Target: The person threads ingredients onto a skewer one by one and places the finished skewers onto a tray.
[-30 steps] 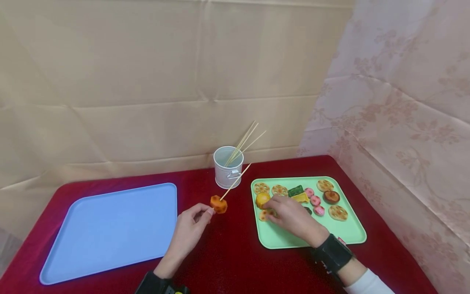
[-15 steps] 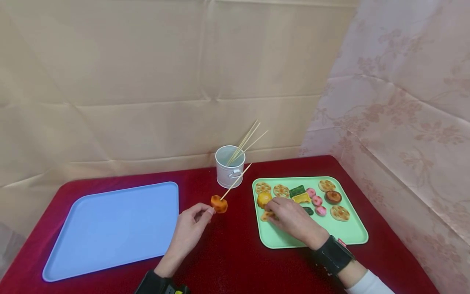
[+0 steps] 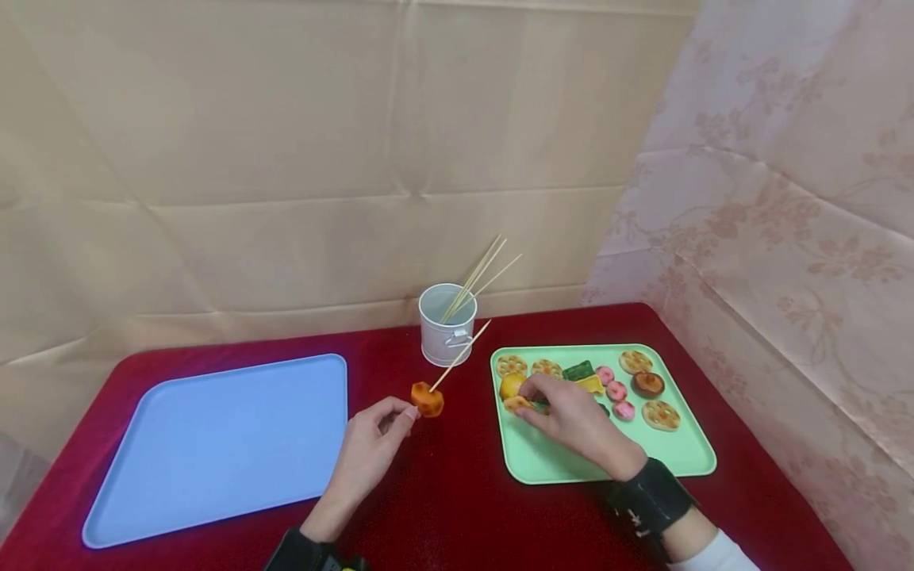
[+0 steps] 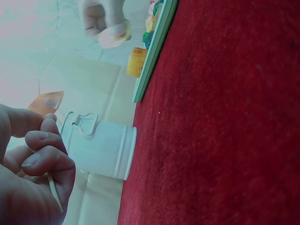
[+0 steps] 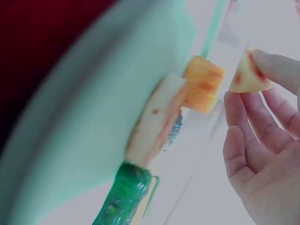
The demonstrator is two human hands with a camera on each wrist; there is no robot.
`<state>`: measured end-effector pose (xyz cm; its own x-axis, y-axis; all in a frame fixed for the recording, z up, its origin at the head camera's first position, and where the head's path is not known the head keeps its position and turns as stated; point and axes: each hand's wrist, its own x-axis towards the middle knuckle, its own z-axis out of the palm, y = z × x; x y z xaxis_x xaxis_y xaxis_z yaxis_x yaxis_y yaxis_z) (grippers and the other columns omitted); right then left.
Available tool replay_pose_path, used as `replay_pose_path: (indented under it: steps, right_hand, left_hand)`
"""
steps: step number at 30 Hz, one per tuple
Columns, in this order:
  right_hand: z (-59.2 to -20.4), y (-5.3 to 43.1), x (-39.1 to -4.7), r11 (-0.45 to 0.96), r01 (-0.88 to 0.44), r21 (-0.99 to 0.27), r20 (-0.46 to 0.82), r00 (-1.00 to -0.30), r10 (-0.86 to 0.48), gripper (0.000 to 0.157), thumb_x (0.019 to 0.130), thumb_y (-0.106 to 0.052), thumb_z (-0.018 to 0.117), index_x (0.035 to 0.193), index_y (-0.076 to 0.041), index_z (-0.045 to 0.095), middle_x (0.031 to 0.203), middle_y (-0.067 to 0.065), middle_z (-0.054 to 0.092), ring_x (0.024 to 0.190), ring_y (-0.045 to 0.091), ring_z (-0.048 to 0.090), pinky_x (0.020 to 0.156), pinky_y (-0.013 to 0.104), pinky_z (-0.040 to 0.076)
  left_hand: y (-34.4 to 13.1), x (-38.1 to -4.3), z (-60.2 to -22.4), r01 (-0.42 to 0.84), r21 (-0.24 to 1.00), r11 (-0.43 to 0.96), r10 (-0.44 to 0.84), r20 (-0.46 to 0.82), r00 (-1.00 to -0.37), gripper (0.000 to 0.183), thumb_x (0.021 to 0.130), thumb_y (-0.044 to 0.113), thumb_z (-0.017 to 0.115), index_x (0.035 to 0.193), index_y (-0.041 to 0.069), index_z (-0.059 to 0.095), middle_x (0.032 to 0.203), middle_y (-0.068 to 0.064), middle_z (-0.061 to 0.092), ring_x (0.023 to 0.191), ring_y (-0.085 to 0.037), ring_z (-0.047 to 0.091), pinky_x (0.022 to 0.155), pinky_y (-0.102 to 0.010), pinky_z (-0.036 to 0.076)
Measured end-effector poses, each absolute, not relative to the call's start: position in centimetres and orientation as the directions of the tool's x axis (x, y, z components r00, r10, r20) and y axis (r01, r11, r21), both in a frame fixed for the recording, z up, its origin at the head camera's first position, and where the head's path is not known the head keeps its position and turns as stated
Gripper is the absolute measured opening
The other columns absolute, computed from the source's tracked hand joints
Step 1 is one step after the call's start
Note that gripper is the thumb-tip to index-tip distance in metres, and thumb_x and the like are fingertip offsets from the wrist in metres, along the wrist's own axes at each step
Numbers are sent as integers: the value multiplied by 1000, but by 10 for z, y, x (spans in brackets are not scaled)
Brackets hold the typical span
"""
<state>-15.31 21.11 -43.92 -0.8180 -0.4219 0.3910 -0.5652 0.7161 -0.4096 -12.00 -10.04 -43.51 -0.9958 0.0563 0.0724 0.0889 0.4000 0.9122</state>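
My left hand [image 3: 371,444] pinches a thin wooden skewer [image 3: 464,349] between thumb and fingers. An orange, brown-spotted food piece [image 3: 427,400] is threaded on it just beyond the fingertips; the skewer's other end [image 4: 55,194] shows below the curled fingers in the left wrist view. Above the green tray [image 3: 531,469], my right hand [image 3: 571,416] pinches a pale yellow piece with brown spots [image 5: 251,77]. In the right wrist view that piece is off the tray. A yellow chunk [image 5: 204,84] stands on the tray near it.
Lotus root slices [image 3: 661,414], pink pieces [image 3: 616,390], a brown mushroom cap [image 3: 647,384] and green pieces [image 3: 578,370] lie on the green tray. Behind the left hand stands a white bucket [image 3: 439,341] with several skewers [image 3: 478,274]. A blue tray [image 3: 228,444] is at left.
My right hand has picked up the pale yellow piece and raised it a little above the green tray. My left hand with its skewer has barely moved.
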Motion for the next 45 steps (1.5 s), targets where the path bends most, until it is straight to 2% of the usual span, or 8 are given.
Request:
replay_pose_path:
  steps: [10, 16, 19, 24, 28, 33, 36, 45]
  right_hand:
    - [-425, 202, -157, 622, -347, -702, 263, -938, -226, 33, 91, -22, 82, 118, -8, 73, 98, -2, 74, 82, 11, 67, 70, 28, 55]
    - [-420, 200, -160, 448, -170, -878, 119, -983, -139, 32, 97, -27, 75, 121, -6, 71, 104, 5, 74, 93, 16, 69, 78, 28, 54]
    - [-417, 199, -162, 359, -102, -928, 65, -991, -114, 35, 99, -29, 73, 124, -4, 69, 109, 9, 72, 98, 18, 68, 85, 35, 56]
    - [-412, 198, -165, 258, -19, -966, 1, -998, -68, 39, 101, -32, 70, 127, -3, 67, 110, 9, 69, 101, 26, 64, 90, 46, 56]
    - [-409, 198, -170, 171, 26, -985, -34, -999, -41, 44, 102, -32, 68, 132, 0, 63, 109, 7, 68, 103, 29, 61, 89, 38, 54]
    - [-405, 199, -174, 46, 75, -996, -77, -996, -46, 50, 103, -32, 66, 139, 2, 56, 114, 5, 65, 102, 19, 59, 90, 31, 52]
    - [-402, 199, -175, 35, 79, -996, -81, -995, -51, 52, 103, -34, 67, 140, 0, 56, 117, 6, 65, 102, 18, 58, 92, 32, 52]
    - [-400, 195, -176, 75, 60, -995, -63, -997, -39, 52, 101, -36, 68, 138, -1, 58, 118, 9, 65, 111, 32, 57, 91, 29, 52]
  left_hand:
    - [-100, -118, -437, 81, 916, 392, 77, 56, -996, 10, 101, 16, 67, 97, 11, 74, 77, -1, 64, 66, -14, 52, 58, -25, 42]
    - [-99, -116, -436, 79, 921, 381, 89, 48, -995, 10, 101, 17, 67, 98, 10, 75, 77, 0, 65, 67, -14, 53, 59, -25, 42]
    - [-98, -116, -436, 79, 922, 379, 99, 45, -994, 10, 101, 16, 67, 98, 10, 74, 76, 1, 64, 67, -14, 53, 58, -25, 42]
    - [-99, -116, -438, 76, 915, 396, 117, 32, -993, 9, 101, 15, 66, 97, 12, 74, 75, 2, 63, 66, -15, 53, 58, -25, 41]
    - [-99, -116, -438, 79, 913, 401, 140, 25, -990, 10, 101, 14, 66, 96, 13, 74, 75, 2, 62, 65, -15, 52, 57, -25, 40]
    - [-98, -116, -438, 84, 913, 398, 177, 14, -984, 10, 101, 15, 66, 96, 13, 74, 76, 2, 63, 66, -14, 53, 59, -25, 42]
    - [-98, -115, -438, 95, 913, 396, 196, 17, -980, 11, 102, 16, 65, 97, 13, 74, 76, 1, 64, 66, -14, 53, 59, -25, 42]
    - [-98, -115, -437, 106, 914, 392, 235, 12, -972, 11, 102, 19, 66, 98, 12, 74, 77, 1, 63, 65, -14, 52, 59, -24, 42]
